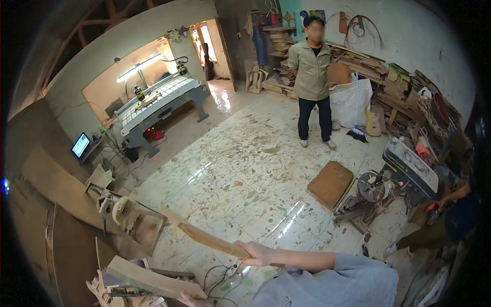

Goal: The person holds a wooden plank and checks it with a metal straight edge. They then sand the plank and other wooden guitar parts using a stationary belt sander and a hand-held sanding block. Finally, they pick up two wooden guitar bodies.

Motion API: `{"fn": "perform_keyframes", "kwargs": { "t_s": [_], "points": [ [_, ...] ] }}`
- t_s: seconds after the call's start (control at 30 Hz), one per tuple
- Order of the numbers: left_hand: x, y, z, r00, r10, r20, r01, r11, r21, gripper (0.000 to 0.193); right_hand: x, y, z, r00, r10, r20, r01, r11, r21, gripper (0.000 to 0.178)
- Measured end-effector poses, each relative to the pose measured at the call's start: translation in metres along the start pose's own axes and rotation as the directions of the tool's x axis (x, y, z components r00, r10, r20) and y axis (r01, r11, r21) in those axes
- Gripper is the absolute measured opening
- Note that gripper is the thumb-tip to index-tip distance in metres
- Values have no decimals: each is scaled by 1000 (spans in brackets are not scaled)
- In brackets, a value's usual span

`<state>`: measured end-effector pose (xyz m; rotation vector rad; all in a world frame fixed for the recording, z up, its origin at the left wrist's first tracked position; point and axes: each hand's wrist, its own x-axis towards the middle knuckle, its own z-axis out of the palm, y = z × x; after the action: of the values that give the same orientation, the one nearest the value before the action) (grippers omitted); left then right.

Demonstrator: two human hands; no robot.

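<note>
My right hand reaches out to the left, its fingers wrapped round one end of a long, narrow wooden piece. The piece looks like a guitar neck blank and points away to the far left above the floor. At the lower edge, my left hand grips the near end of a pale, flat wooden board; part of this hand is cut off by the frame. Below and beside that board lie cut wooden body shapes, and black cables hang between my hands.
A person stands across the dusty tiled floor. Another worker is at the right, by a machine with a wheel. A cutting table machine stands far left. Wooden panels lean at left; a brown block lies on the floor.
</note>
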<state>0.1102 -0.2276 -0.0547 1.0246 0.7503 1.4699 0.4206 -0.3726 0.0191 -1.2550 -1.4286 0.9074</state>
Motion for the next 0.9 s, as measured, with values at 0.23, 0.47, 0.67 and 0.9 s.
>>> {"fn": "perform_keyframes", "kwargs": {
  "t_s": [0.23, 0.47, 0.67, 0.9],
  "points": [
    [-28, 7, 75, 999, 5, -39, -3, 999, 54, 77, -26, 8, -45, 999, 29, -25, -28, 998, 60, 51],
    [-30, 16, 98, 998, -41, -41, 43, 999, 31, 77, -44, 7, -52, 998, -21, -65, 23, 999, 39, 53],
    [-29, 15, 89, 994, -52, -97, 58, 997, 54, 73, -54, -7, -50, 997, -13, -78, 12, 1000, -10, 55],
    [-32, 25, 59, 1000, -13, -17, 14, 997, 70, 76, -52, -19, -34, 999, 19, -26, -20, 1000, -21, 56]
  ]
}}
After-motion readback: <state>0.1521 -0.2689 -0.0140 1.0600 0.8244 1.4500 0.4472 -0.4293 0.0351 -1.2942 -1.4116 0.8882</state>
